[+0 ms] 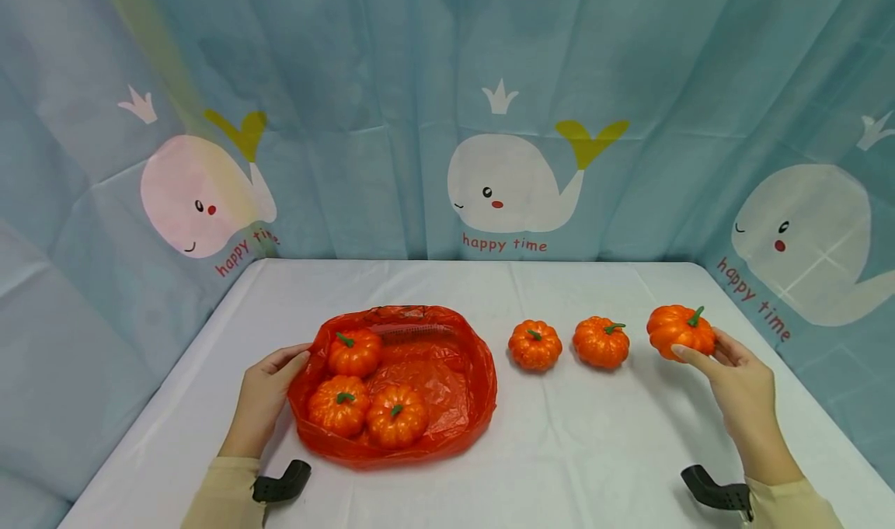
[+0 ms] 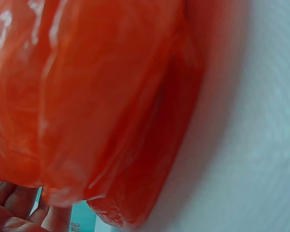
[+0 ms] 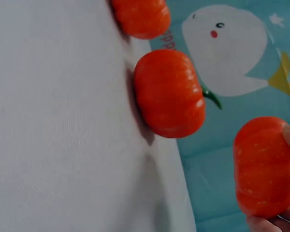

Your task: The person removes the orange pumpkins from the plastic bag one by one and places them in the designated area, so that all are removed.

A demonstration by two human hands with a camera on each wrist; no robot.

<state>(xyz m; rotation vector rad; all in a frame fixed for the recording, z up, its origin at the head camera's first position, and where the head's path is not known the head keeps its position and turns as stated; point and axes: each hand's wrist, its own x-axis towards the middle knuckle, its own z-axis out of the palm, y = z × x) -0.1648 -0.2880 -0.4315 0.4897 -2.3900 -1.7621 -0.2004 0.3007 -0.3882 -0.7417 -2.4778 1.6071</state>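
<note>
My right hand (image 1: 743, 381) grips a small orange pumpkin (image 1: 677, 332) with a green stem, thumb at the front and fingers behind. In the right wrist view this held pumpkin (image 3: 266, 166) is apart from the white table. At the left, my left hand (image 1: 269, 385) pinches the rim of a red plastic bag (image 1: 482, 374), which stands wide-mouthed on the table. Inside the bag lie three pumpkins (image 1: 397, 418), all toward its left side. The bag's red wall (image 2: 101, 96) fills much of the left wrist view and hides part of the left fingers.
Two more pumpkins stand in a row between the bag and my right hand: one nearer the bag (image 1: 534, 346), the other (image 1: 601, 342) farther right. A white cloth covers the table (image 1: 573, 443). Behind it hangs a blue curtain (image 1: 391, 86) with whale prints.
</note>
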